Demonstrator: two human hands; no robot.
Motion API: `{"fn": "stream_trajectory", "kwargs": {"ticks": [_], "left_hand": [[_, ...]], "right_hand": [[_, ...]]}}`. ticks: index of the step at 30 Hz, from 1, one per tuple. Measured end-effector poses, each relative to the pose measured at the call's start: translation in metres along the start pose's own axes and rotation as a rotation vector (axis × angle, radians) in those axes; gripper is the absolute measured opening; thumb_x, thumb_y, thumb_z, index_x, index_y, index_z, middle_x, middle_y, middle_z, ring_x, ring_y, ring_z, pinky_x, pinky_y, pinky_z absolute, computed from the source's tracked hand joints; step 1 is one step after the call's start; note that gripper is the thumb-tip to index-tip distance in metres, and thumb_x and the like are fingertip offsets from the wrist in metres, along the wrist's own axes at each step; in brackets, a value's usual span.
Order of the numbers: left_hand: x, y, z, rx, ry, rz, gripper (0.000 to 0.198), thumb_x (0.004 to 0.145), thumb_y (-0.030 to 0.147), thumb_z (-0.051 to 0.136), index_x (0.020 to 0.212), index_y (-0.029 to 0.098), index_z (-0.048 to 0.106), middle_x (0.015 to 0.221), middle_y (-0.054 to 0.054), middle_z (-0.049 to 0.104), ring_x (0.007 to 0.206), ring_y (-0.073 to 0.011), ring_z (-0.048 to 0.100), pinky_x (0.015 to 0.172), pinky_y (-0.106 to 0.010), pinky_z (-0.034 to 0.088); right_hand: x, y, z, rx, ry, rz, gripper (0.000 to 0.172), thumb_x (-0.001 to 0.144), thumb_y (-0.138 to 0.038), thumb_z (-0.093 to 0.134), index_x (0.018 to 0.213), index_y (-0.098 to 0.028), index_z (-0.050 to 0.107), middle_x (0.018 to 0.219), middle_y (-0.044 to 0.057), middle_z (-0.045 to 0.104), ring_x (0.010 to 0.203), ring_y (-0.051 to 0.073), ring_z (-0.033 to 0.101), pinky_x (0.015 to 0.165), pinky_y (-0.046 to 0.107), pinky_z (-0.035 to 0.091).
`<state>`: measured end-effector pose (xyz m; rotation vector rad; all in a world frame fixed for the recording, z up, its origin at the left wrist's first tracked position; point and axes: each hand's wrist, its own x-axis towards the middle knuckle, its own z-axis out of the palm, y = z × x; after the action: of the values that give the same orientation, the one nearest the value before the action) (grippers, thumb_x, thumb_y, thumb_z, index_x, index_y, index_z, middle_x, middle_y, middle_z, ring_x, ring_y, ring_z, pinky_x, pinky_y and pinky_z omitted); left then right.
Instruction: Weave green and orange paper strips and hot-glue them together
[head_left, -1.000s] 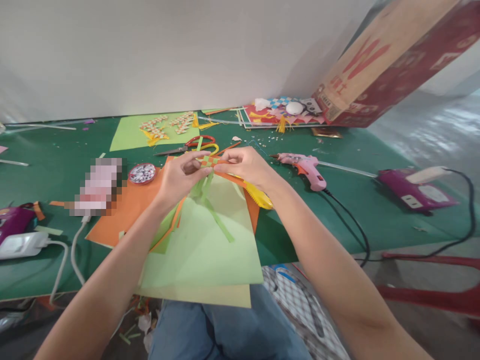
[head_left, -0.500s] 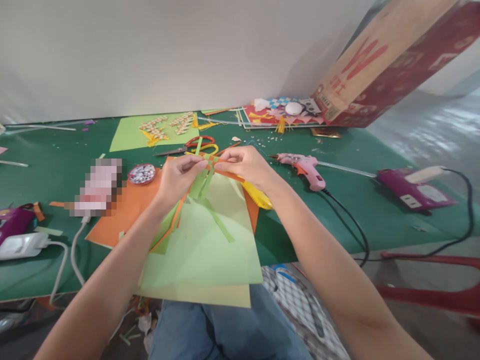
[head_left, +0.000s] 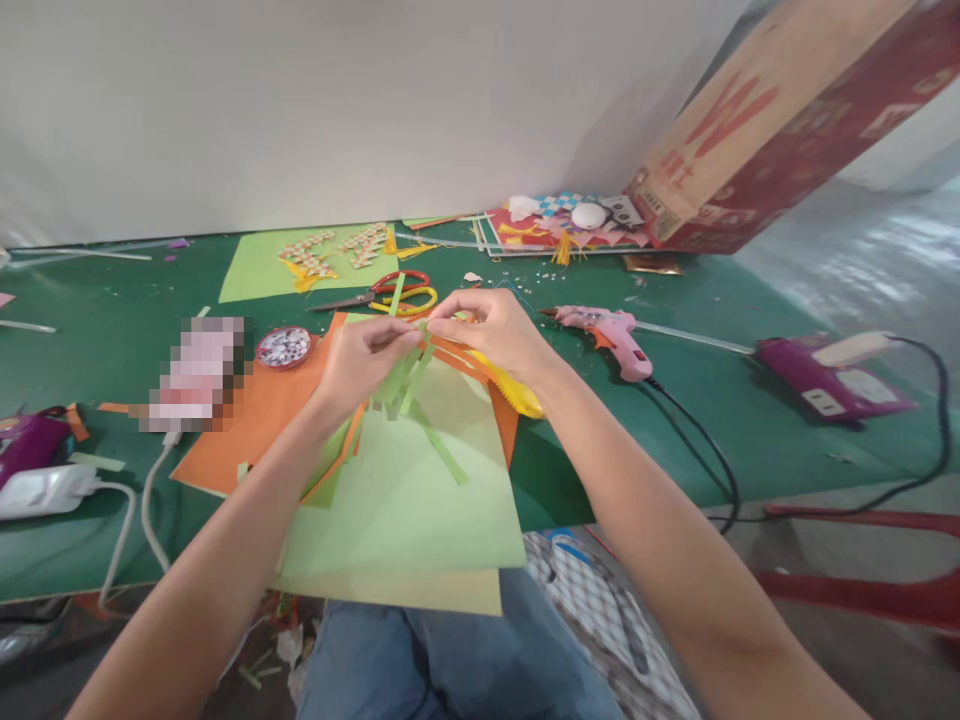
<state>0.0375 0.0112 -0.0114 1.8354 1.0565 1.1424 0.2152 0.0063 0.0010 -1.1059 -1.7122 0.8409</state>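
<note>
My left hand (head_left: 365, 355) and my right hand (head_left: 487, 330) meet over the middle of the table, each pinching green and orange paper strips (head_left: 414, 378) that cross each other between the fingertips. Green ends hang down below the fingers, and orange ends stick out under my right hand. How the strips interlace is mostly hidden by the fingers. Under them lie light green paper sheets (head_left: 420, 500) that overhang the front edge, on top of an orange sheet (head_left: 262, 410). Just behind my hands rest scissors (head_left: 405, 293) with red and yellow handles.
A pink glue gun (head_left: 615, 340) lies right of my hands, its black cord running off the table. A round tub of small pieces (head_left: 283, 347) and a blurred-out phone (head_left: 199, 375) lie left. Woven paper figures (head_left: 307, 257) sit behind. A cardboard box (head_left: 720, 150) stands back right.
My fingertips have drawn closer together over the strips, the left hand shifting slightly right. More of the orange strips show spread beneath my right hand.
</note>
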Motion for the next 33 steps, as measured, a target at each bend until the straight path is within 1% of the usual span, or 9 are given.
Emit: {"fn": "stream_trajectory", "kwargs": {"ticks": [6, 9, 15, 18, 21, 23, 28, 31, 33], "left_hand": [[0.0, 0.002, -0.001, -0.023, -0.008, -0.046, 0.022, 0.072, 0.037, 0.068, 0.07, 0.016, 0.072, 0.073, -0.005, 0.071, 0.066, -0.0154, 0.062, 0.062, -0.025, 0.049], [0.001, 0.002, -0.001, -0.065, -0.013, -0.056, 0.024, 0.071, 0.039, 0.07, 0.069, 0.016, 0.072, 0.07, -0.003, 0.069, 0.063, -0.0139, 0.059, 0.058, -0.024, 0.046], [0.003, -0.004, -0.003, -0.194, -0.055, -0.07, 0.036, 0.076, 0.049, 0.066, 0.061, 0.016, 0.066, 0.056, 0.002, 0.052, 0.051, -0.0093, 0.044, 0.05, -0.024, 0.033], [0.003, -0.007, -0.003, -0.22, -0.065, -0.072, 0.036, 0.077, 0.048, 0.066, 0.06, 0.016, 0.064, 0.053, 0.003, 0.043, 0.049, -0.0078, 0.036, 0.048, -0.024, 0.028], [0.004, -0.008, -0.003, -0.211, -0.057, -0.065, 0.037, 0.076, 0.049, 0.067, 0.059, 0.017, 0.064, 0.052, 0.004, 0.04, 0.049, -0.0074, 0.032, 0.047, -0.024, 0.025], [0.004, -0.007, -0.003, -0.207, -0.051, -0.061, 0.037, 0.076, 0.05, 0.067, 0.06, 0.017, 0.065, 0.052, 0.004, 0.04, 0.049, -0.0074, 0.032, 0.047, -0.024, 0.024], [0.004, -0.006, -0.002, -0.206, -0.054, -0.069, 0.036, 0.074, 0.051, 0.067, 0.064, 0.016, 0.068, 0.055, 0.002, 0.047, 0.051, -0.0081, 0.038, 0.048, -0.024, 0.03], [0.004, -0.006, -0.001, -0.187, -0.002, -0.068, 0.033, 0.074, 0.049, 0.067, 0.069, 0.017, 0.071, 0.056, 0.002, 0.052, 0.05, -0.0081, 0.041, 0.048, -0.023, 0.032], [0.003, -0.005, -0.001, -0.171, 0.035, -0.045, 0.031, 0.074, 0.047, 0.068, 0.072, 0.017, 0.071, 0.06, 0.001, 0.058, 0.053, -0.0087, 0.045, 0.05, -0.022, 0.035]], "right_hand": [[0.001, 0.003, 0.002, -0.006, 0.023, -0.04, 0.013, 0.074, -0.03, 0.065, 0.067, -0.019, 0.065, 0.072, 0.0, 0.067, 0.069, 0.013, 0.055, 0.071, 0.029, 0.041], [0.001, 0.002, 0.002, -0.016, 0.036, -0.055, 0.013, 0.074, -0.029, 0.065, 0.066, -0.019, 0.065, 0.073, 0.0, 0.068, 0.071, 0.014, 0.057, 0.074, 0.03, 0.042], [0.001, 0.001, 0.002, 0.029, 0.06, -0.049, 0.012, 0.074, -0.028, 0.064, 0.066, -0.019, 0.065, 0.073, 0.0, 0.068, 0.07, 0.013, 0.057, 0.074, 0.029, 0.042], [0.0, 0.001, 0.003, 0.056, 0.058, -0.042, 0.013, 0.074, -0.029, 0.064, 0.066, -0.019, 0.064, 0.074, 0.0, 0.068, 0.072, 0.014, 0.057, 0.074, 0.03, 0.043], [-0.001, 0.0, 0.004, 0.077, 0.053, -0.041, 0.014, 0.075, -0.03, 0.064, 0.066, -0.019, 0.064, 0.074, 0.0, 0.068, 0.072, 0.014, 0.058, 0.073, 0.03, 0.043], [-0.001, 0.001, 0.004, 0.088, 0.051, -0.039, 0.014, 0.075, -0.029, 0.064, 0.066, -0.019, 0.063, 0.074, 0.0, 0.067, 0.072, 0.013, 0.058, 0.073, 0.03, 0.043], [-0.001, 0.001, 0.005, 0.104, 0.062, -0.037, 0.013, 0.073, -0.03, 0.065, 0.066, -0.019, 0.064, 0.074, 0.0, 0.068, 0.073, 0.014, 0.058, 0.074, 0.03, 0.044], [0.0, 0.002, 0.006, 0.109, 0.075, -0.036, 0.012, 0.073, -0.029, 0.065, 0.066, -0.019, 0.064, 0.074, 0.0, 0.068, 0.073, 0.014, 0.058, 0.075, 0.031, 0.045], [0.0, 0.002, 0.006, 0.117, 0.084, -0.042, 0.012, 0.073, -0.028, 0.065, 0.066, -0.019, 0.064, 0.074, 0.0, 0.068, 0.073, 0.014, 0.059, 0.076, 0.031, 0.045]]}}
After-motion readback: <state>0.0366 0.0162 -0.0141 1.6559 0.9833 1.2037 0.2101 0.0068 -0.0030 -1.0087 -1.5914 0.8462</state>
